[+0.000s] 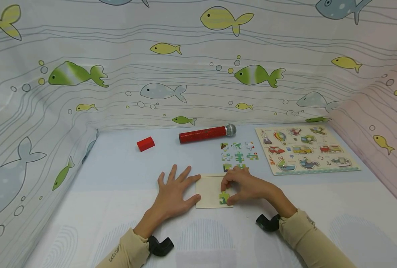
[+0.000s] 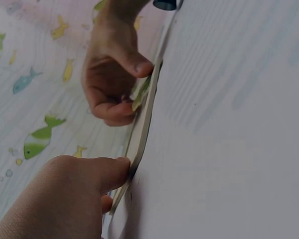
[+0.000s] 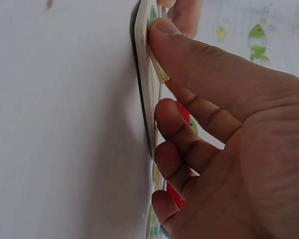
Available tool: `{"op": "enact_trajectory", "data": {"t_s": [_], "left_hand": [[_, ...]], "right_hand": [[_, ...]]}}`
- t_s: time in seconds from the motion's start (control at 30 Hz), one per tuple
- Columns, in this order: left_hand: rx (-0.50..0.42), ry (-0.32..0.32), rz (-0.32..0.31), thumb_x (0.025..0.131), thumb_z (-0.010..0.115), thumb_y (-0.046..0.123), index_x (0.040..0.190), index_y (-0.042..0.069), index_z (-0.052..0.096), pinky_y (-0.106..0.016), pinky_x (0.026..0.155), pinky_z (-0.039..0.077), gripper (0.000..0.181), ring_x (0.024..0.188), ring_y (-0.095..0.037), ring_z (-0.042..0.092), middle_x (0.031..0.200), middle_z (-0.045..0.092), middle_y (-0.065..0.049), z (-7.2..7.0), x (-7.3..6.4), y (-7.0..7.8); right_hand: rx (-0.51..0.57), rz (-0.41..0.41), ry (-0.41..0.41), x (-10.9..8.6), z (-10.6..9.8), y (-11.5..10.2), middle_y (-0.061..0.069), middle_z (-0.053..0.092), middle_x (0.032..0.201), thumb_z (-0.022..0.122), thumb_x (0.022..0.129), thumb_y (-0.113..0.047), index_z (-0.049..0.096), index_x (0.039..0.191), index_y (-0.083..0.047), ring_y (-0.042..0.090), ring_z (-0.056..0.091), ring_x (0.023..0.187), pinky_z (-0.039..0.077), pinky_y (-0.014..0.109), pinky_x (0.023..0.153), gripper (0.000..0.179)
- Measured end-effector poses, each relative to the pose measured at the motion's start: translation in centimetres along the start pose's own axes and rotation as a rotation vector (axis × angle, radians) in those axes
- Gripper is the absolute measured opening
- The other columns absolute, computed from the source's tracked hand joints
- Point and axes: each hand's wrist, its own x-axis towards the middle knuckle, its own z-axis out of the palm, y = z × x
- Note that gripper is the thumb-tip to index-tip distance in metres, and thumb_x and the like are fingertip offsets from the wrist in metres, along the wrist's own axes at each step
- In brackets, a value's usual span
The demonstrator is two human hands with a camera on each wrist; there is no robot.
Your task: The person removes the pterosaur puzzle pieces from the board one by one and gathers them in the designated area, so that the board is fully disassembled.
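A pale wooden puzzle tray (image 1: 209, 188) lies flat on the cloth between both hands. My left hand (image 1: 172, 195) is spread on the cloth, its thumb and index fingertip touching the tray's left side. My right hand (image 1: 248, 186) pinches a green puzzle piece (image 1: 223, 198) between thumb and index finger over the tray's lower right corner. Seen from the left wrist, the puzzle piece (image 2: 141, 93) tilts, close over the tray (image 2: 139, 132). In the right wrist view, the thumb presses on the piece (image 3: 159, 67), and the other fingers curl beside the tray's edge.
Several loose puzzle pieces (image 1: 239, 157) lie in rows just beyond the tray. A red microphone (image 1: 203, 134) with a silver head and a red block (image 1: 146, 144) lie farther back. To the right is a picture board (image 1: 305, 149) of vehicles. Fish-patterned cloth (image 1: 165, 70) hangs around the work surface.
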Motion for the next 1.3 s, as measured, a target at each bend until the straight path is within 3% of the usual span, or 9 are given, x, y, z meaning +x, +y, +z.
{"op": "enact_trajectory", "data": {"t_s": [0.13, 0.27, 0.43, 0.57, 0.77, 1.03, 1.3], "left_hand": [[0.004, 0.000, 0.001, 0.090, 0.059, 0.060, 0.148, 0.040, 0.051, -0.077, 0.112, 0.009, 0.062, 0.155, -0.047, 0.019, 0.165, 0.038, -0.001, 0.0, 0.0, 0.0], [-0.006, 0.002, 0.004, 0.090, 0.060, 0.060, 0.148, 0.039, 0.052, -0.077, 0.112, 0.009, 0.062, 0.155, -0.048, 0.019, 0.165, 0.038, -0.002, -0.1, 0.0, 0.1], [-0.012, 0.007, 0.005, 0.090, 0.061, 0.059, 0.148, 0.039, 0.052, -0.078, 0.112, 0.009, 0.062, 0.155, -0.048, 0.020, 0.164, 0.039, -0.002, -0.2, 0.0, 0.2], [-0.010, 0.006, 0.002, 0.090, 0.061, 0.059, 0.147, 0.039, 0.052, -0.078, 0.112, 0.009, 0.061, 0.155, -0.048, 0.020, 0.164, 0.039, -0.002, -0.2, 0.0, 0.2], [-0.003, 0.013, 0.009, 0.090, 0.061, 0.059, 0.147, 0.039, 0.052, -0.078, 0.111, 0.009, 0.061, 0.155, -0.048, 0.020, 0.165, 0.039, -0.002, 0.0, -0.1, 0.2], [-0.006, 0.027, 0.015, 0.090, 0.062, 0.057, 0.147, 0.038, 0.053, -0.078, 0.111, 0.010, 0.061, 0.155, -0.048, 0.020, 0.164, 0.040, -0.002, 0.0, -0.2, 0.1], [-0.005, 0.026, 0.013, 0.090, 0.062, 0.057, 0.147, 0.039, 0.053, -0.077, 0.111, 0.009, 0.060, 0.155, -0.048, 0.020, 0.164, 0.040, -0.002, 0.0, -0.2, 0.2]], "right_hand": [[0.033, -0.006, 0.000, 0.0, -0.1, 0.0, -0.011, 0.064, 0.093, 0.090, 0.076, -0.023, 0.067, 0.095, -0.028, 0.014, 0.049, 0.099, 0.028, 0.045, 0.096, 0.030], [0.104, -0.032, -0.013, 0.0, -0.2, -0.1, -0.012, 0.067, 0.089, 0.086, 0.081, -0.017, 0.067, 0.096, -0.026, 0.013, 0.056, 0.095, 0.038, 0.037, 0.096, 0.025], [0.228, -0.057, -0.039, -0.1, -0.1, 0.1, -0.006, 0.068, 0.087, 0.078, 0.087, -0.007, 0.068, 0.098, -0.019, 0.011, 0.062, 0.084, 0.050, 0.027, 0.084, 0.019], [0.275, -0.027, -0.024, -0.3, -0.6, 0.2, -0.004, 0.069, 0.087, 0.077, 0.090, -0.011, 0.069, 0.099, -0.019, 0.013, 0.063, 0.083, 0.051, 0.027, 0.084, 0.015], [0.320, -0.018, 0.066, -1.0, -2.4, 1.4, 0.000, 0.070, 0.087, 0.077, 0.091, -0.015, 0.069, 0.103, -0.014, 0.016, 0.063, 0.084, 0.049, 0.030, 0.085, 0.015], [0.268, -0.019, 0.212, -2.3, -4.3, 4.4, 0.002, 0.073, 0.087, 0.077, 0.090, -0.011, 0.072, 0.106, -0.007, 0.014, 0.064, 0.083, 0.048, 0.029, 0.082, 0.018], [0.166, 0.104, 0.342, -3.6, -5.5, 6.7, 0.003, 0.071, 0.088, 0.074, 0.093, -0.013, 0.075, 0.106, -0.009, 0.010, 0.062, 0.082, 0.047, 0.027, 0.074, 0.014]]}}
